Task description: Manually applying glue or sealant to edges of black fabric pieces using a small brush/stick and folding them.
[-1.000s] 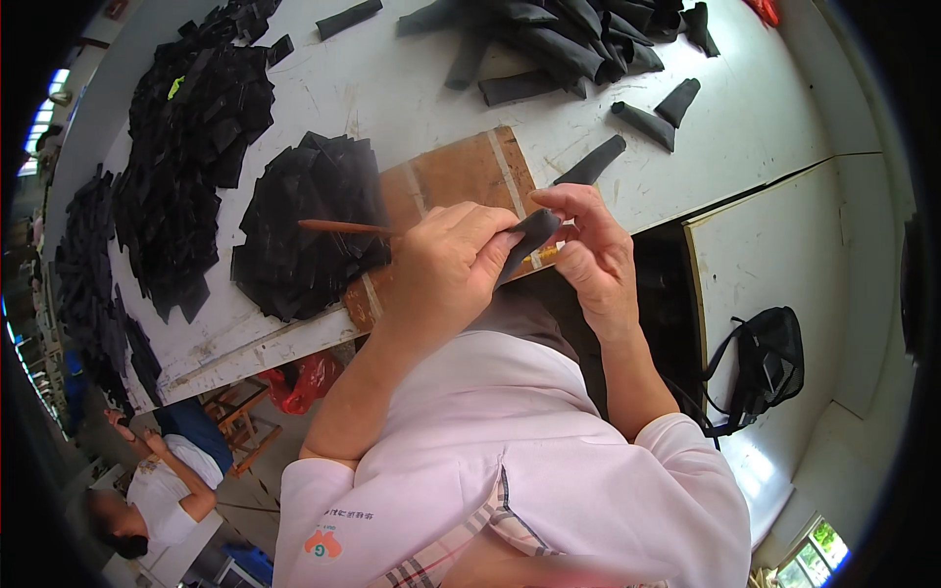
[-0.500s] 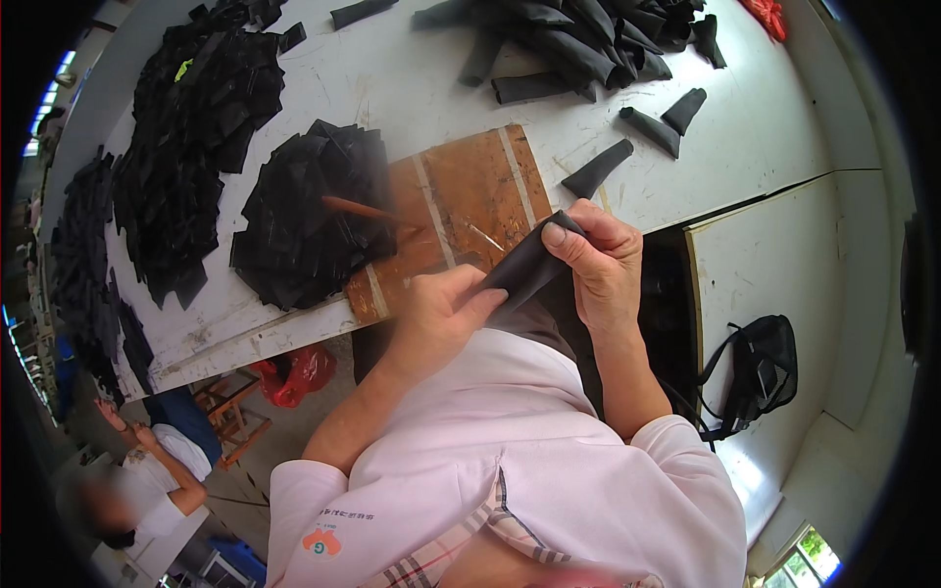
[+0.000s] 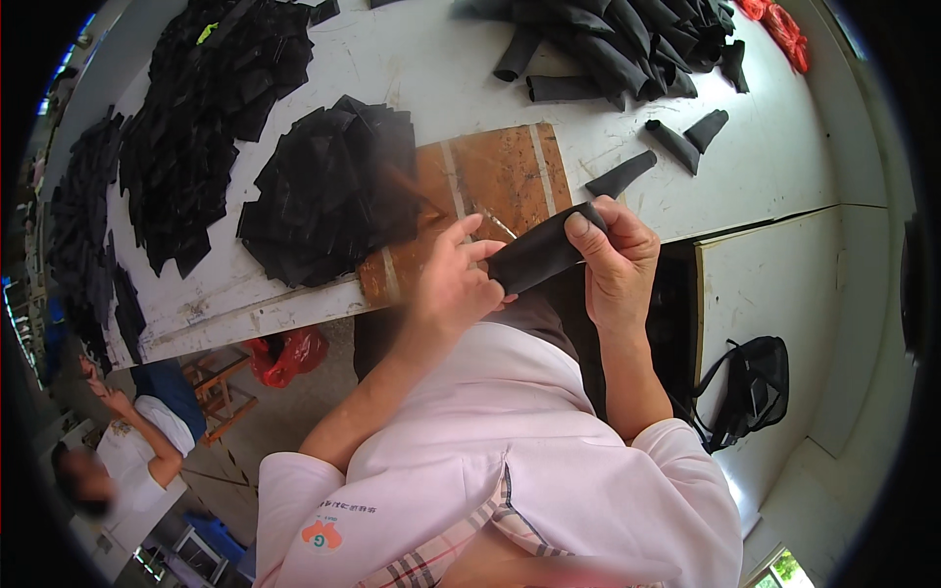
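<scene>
A black fabric tube is stretched between both my hands, just over the table's near edge. My right hand grips its upper right end, thumb on top. My left hand pinches its lower left end with the fingers bent around it. Beyond my left hand lies a brown wooden board on the white table. A blurred brown stick shows over the board's left side, beside a heap of flat black pieces; whether it rests there I cannot tell.
Finished black tubes are heaped at the back, with loose ones near the board. More flat black pieces cover the left of the table. A black bag lies on the floor at right. Another person sits at lower left.
My left hand let go of the brown stick it held a second ago and came down onto the tube's left end. The tube now lies lower and stretched out.
</scene>
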`<state>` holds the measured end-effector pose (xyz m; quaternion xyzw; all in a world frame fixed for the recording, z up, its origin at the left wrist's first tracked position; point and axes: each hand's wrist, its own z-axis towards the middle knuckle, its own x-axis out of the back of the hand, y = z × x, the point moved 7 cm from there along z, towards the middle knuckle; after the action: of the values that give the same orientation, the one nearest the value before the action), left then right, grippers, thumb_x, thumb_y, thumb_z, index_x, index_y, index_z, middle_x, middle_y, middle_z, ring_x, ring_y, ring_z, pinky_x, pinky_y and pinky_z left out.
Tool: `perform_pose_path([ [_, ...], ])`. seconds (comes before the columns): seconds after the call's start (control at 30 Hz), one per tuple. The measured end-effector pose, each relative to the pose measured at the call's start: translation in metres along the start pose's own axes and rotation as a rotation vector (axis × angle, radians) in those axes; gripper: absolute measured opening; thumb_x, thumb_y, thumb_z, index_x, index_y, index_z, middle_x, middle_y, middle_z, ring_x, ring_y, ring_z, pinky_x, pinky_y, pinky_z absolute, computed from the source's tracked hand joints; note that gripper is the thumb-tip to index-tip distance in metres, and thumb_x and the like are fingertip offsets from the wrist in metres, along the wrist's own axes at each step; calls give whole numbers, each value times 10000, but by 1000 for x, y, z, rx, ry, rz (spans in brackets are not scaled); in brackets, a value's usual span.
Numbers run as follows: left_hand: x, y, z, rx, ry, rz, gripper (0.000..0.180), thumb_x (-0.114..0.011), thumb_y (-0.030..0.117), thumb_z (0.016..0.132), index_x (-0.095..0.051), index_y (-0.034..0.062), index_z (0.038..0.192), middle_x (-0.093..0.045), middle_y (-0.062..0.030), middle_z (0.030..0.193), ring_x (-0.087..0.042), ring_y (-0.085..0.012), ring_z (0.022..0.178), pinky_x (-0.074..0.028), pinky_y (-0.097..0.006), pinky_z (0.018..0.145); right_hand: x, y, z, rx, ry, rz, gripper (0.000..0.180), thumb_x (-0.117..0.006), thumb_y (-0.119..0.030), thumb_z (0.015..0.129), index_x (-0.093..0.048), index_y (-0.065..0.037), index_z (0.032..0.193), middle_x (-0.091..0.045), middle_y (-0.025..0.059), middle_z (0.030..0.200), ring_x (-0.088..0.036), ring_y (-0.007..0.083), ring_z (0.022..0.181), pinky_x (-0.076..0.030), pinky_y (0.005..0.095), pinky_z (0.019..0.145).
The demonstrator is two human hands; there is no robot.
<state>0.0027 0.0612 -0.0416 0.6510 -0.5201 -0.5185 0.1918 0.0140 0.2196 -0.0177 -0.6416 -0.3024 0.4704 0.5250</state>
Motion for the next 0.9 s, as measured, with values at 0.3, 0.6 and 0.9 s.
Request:
perform_pose_path([
  [0.3, 13, -16, -1, 77, -226, 356, 99, -568, 93, 831, -540, -1, 820, -556, -40, 582, -472, -46, 405, -369, -154, 375, 20, 3, 13, 26, 225, 206, 50, -628, -42, 776, -607, -10, 807, -577, -5, 700, -501, 41, 613, -384, 155, 539],
  [0.6, 28, 22, -10, -187, -20, 353, 102, -533, 107, 856, -529, 9, 827, -547, -35, 621, -481, -37, 485, -396, -150, 425, -48, -107, 30, 596, -104, -88, 132, -657, -13, 736, -589, 15, 845, -587, 60, 790, -500, 95, 707, -391, 187, 654],
  [0.9, 54, 7, -8, -19, 39, 192, 109, -533, 117, 850, -549, 20, 801, -556, -32, 612, -468, -32, 458, -389, -150, 420, -95, -121, 43, 597, -237, -169, 156, -690, -11, 698, -597, 19, 820, -560, 26, 741, -478, 72, 679, -381, 175, 644],
])
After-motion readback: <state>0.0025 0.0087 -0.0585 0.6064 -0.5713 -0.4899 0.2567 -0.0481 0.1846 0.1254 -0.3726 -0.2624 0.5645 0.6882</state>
